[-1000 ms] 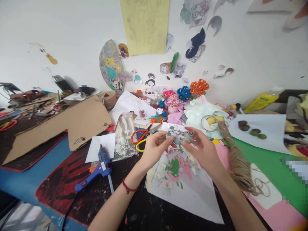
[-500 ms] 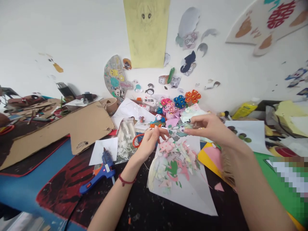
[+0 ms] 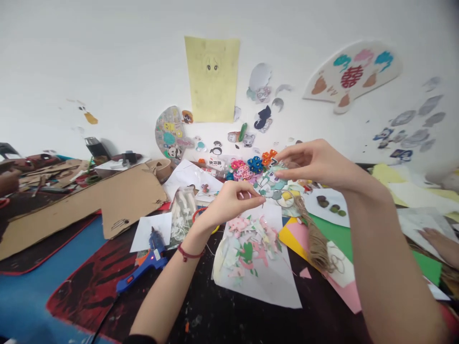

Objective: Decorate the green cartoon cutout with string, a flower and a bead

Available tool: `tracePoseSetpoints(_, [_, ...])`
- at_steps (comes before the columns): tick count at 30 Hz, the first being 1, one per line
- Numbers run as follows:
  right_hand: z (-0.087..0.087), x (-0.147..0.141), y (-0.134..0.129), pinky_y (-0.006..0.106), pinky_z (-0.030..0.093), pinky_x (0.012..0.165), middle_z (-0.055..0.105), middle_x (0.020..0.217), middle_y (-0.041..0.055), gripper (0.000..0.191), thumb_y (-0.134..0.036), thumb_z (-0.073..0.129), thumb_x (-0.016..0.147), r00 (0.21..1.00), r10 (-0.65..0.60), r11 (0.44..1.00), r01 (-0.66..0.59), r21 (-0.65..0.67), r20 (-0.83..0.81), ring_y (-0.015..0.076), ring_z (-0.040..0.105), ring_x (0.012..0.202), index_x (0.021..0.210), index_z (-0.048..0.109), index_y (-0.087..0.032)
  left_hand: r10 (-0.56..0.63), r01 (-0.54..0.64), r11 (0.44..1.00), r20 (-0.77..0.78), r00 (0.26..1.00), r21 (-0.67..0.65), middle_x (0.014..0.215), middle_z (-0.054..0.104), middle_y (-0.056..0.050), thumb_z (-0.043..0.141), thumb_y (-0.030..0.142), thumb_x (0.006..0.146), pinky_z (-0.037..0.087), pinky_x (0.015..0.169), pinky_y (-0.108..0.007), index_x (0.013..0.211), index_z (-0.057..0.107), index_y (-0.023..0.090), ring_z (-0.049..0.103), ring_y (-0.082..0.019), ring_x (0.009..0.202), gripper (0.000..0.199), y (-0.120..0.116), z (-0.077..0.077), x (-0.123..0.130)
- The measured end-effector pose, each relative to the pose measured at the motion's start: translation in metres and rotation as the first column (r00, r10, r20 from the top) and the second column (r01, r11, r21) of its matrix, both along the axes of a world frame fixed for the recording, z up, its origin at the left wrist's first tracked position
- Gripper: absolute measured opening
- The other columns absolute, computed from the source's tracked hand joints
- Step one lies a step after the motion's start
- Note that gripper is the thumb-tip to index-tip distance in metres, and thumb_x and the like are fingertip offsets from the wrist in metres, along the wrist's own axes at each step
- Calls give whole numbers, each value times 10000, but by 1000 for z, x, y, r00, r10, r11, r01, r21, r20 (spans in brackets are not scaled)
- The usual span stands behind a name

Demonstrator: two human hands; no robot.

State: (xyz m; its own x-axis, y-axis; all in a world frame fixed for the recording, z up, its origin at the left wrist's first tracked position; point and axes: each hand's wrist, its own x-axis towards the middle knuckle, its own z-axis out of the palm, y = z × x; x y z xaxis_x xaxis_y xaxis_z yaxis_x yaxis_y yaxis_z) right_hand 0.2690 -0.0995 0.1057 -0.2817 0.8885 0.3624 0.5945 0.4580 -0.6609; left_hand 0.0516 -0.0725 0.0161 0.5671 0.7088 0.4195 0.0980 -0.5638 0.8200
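My right hand (image 3: 311,165) pinches a mint-green and grey paper cutout of a cartoon figure (image 3: 270,184) between thumb and fingers, holding it up above the table. My left hand (image 3: 238,200) is closed in a pinch at the cutout's lower left edge; its fingertips partly hide what they grip. Beneath both hands lies a white sheet (image 3: 276,282), heaped with pink, green and pale paper scraps (image 3: 247,251).
A blue glue gun (image 3: 143,267) rests at left beside a large cardboard piece (image 3: 132,196). Red-handled scissors (image 3: 198,215) lie behind my left wrist. Twine (image 3: 317,243) and coloured paper (image 3: 296,234) are at right. Another person's hand (image 3: 439,243) is at the right edge.
The view has tilted up and turned right. Both hands have risen with the cutout, and my left fingertips now pinch together at its lower edge.
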Motion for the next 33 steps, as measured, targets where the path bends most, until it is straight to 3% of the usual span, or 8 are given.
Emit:
tracePoseSetpoints(4, [-4, 5, -5, 281, 501, 601, 698, 1059, 76, 573, -451, 788, 727, 923, -113, 949, 210, 236, -368, 188, 640, 844, 1248, 640, -266, 9, 19, 991, 208, 978, -131, 673, 599, 1, 749, 380, 785, 360, 572, -232, 701, 677, 142, 476, -90, 613, 263, 0, 8, 15])
tracePoseSetpoints(6, [-15, 6, -5, 272, 485, 576, 679, 1151, 88, 665, -466, 787, 735, 843, -157, 923, 311, 227, -514, 179, 634, 843, 1337, 570, -285, 23, 27, 987, 306, 952, -160, 664, 606, -2, 768, 371, 768, 363, 575, -228, 684, 670, 135, 481, -86, 612, 269, 4, 9, 19])
tracePoseSetpoints(12, [-61, -15, 12, 260, 443, 562, 661, 735, 34, 321, -477, 780, 741, 876, 2, 999, -27, -45, -482, 142, 564, 662, 842, 743, -175, -103, 175, 972, 381, 919, -160, 740, 633, -28, 745, 413, 792, 406, 630, -245, 762, 687, 130, 538, -115, 688, 291, 24, 4, 18])
tracePoseSetpoints(15, [-74, -29, 23, 257, 433, 556, 632, 647, 5, 260, -419, 819, 709, 815, 8, 1000, -1, 12, -579, 126, 528, 605, 718, 711, -182, -135, 179, 974, 281, 950, -138, 682, 574, -5, 729, 446, 799, 371, 579, -234, 746, 671, 134, 498, -106, 645, 323, 32, 4, 12])
tracePoseSetpoints(20, [-78, -37, 28, 272, 408, 541, 596, 585, 3, 284, -411, 806, 725, 819, -62, 988, 132, 83, -571, 132, 515, 581, 627, 675, -178, -23, 14, 998, 143, 989, 63, 673, 535, 6, 610, 484, 885, 348, 565, -231, 723, 629, 150, 451, -103, 632, 372, 38, 9, 2])
tracePoseSetpoints(26, [-76, -47, 19, 260, 330, 507, 523, 519, -26, 333, -354, 833, 692, 830, -105, 953, 240, 182, -548, 104, 454, 541, 520, 609, -177, 196, -227, 926, 131, 972, 300, 645, 504, 22, 733, 507, 778, 293, 569, -247, 681, 597, 161, 410, -107, 636, 384, 33, 9, 2])
tracePoseSetpoints(29, [-75, -51, 13, 263, 355, 523, 544, 541, -24, 297, -334, 838, 685, 823, -61, 953, 216, 213, -564, 110, 478, 560, 537, 630, -182, 173, -197, 955, 122, 977, 223, 563, 436, 42, 743, 498, 765, 247, 522, -246, 617, 575, 153, 361, -86, 567, 411, 28, 10, 1])
tracePoseSetpoints(33, [-73, -51, 7, 281, 391, 539, 557, 540, -12, 323, -363, 825, 701, 830, -66, 954, 214, 208, -554, 131, 515, 576, 524, 619, -188, 17, -20, 1000, 136, 991, 22, 625, 581, -4, 756, 438, 753, 331, 539, -239, 676, 663, 130, 465, -91, 590, 331, 22, 13, 0])
